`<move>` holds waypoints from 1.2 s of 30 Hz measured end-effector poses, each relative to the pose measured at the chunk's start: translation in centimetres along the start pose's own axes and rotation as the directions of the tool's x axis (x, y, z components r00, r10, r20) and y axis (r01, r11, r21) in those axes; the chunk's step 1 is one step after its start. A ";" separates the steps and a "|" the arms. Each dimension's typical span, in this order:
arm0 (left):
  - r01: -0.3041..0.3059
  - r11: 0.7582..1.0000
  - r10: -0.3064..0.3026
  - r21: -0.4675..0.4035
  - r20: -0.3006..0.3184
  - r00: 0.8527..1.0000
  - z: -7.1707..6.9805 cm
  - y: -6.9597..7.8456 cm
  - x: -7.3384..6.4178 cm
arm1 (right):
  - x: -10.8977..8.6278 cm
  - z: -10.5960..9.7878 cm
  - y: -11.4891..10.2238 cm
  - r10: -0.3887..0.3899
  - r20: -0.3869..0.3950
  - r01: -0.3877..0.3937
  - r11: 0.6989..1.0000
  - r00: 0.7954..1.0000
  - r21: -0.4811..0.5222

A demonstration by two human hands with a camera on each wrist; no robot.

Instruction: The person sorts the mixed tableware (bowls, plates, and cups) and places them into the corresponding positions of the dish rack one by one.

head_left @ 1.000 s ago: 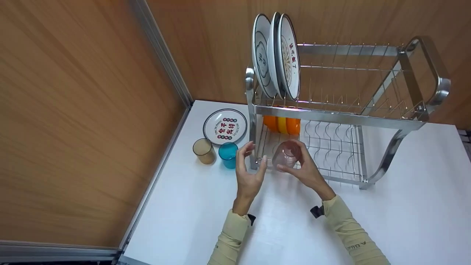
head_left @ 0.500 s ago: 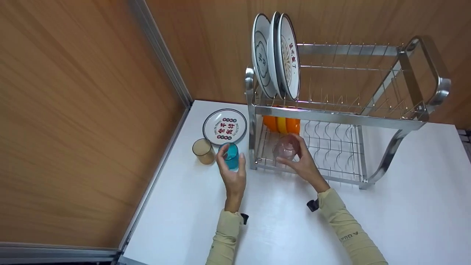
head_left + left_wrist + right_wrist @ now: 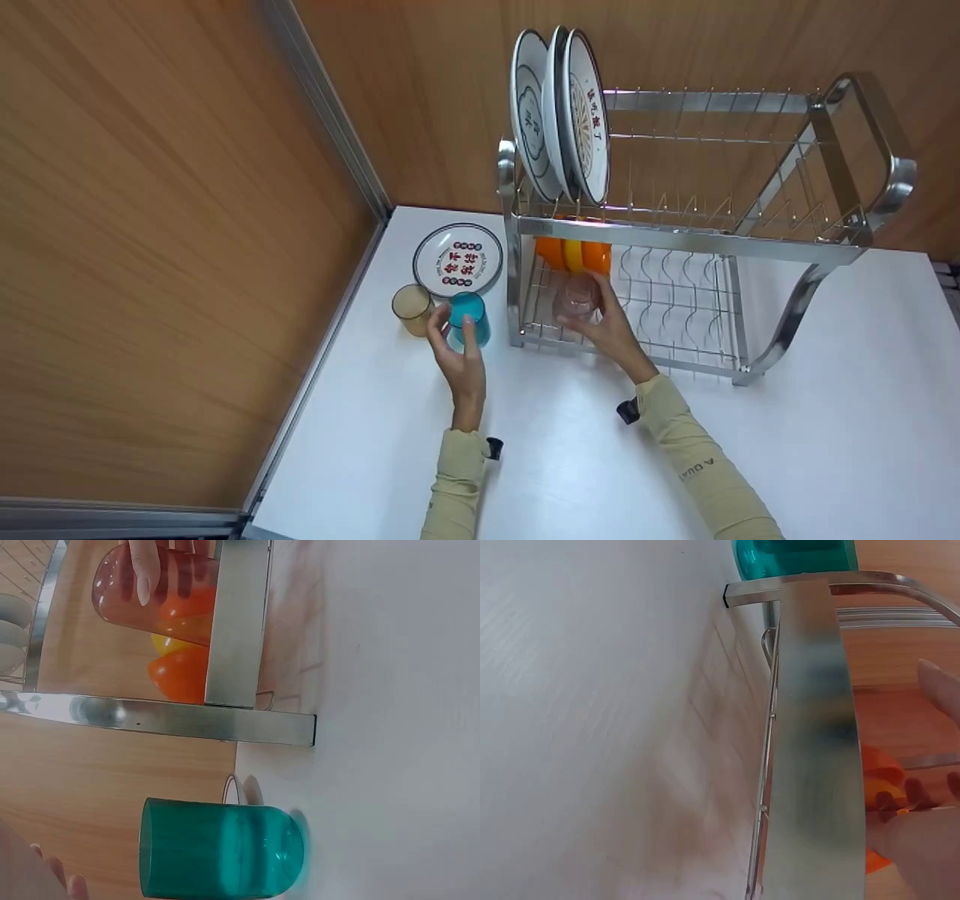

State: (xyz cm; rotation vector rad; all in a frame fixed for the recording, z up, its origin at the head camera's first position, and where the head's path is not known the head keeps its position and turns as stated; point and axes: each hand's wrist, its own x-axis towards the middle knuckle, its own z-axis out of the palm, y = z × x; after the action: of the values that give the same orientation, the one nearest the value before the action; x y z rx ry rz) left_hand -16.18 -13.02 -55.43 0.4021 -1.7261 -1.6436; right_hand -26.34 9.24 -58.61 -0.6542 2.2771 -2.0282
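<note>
My right hand (image 3: 613,334) grips a pink see-through glass (image 3: 576,297) at the left end of the rack's lower tier, just in front of orange and yellow pieces (image 3: 573,255). In the left wrist view the pink glass (image 3: 127,596) is seen upright behind the rack's front bar. A teal glass (image 3: 468,303) stands on the table left of the rack. My left hand (image 3: 460,366) is beside it, thumb and fingers spread around its near side. The left wrist view shows the fingers (image 3: 56,870) apart from the teal glass (image 3: 217,849).
An amber glass (image 3: 412,301) stands left of the teal one. Behind them a white plate (image 3: 435,251) with red characters lies flat. The two-tier metal rack (image 3: 675,238) holds several upright plates (image 3: 592,135) on top. A wooden panel (image 3: 187,262) borders the left side.
My left hand has moved left, from beside the pink glass to the teal glass. My right hand has moved the pink glass slightly back and left, over the lower tier.
</note>
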 end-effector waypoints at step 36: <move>0.146 0.985 -0.141 0.089 -0.060 0.988 -0.2 -3.6 -0.1 | 1.0 0.9 1.1 0.164 0.031 -0.160 0.982 0.986 -0.102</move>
State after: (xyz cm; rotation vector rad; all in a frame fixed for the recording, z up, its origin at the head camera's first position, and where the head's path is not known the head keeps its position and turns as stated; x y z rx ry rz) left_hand -16.81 -13.58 -58.90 0.6228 -1.7735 -1.6403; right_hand -27.33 8.12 -59.53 -0.4902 2.3364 -1.8256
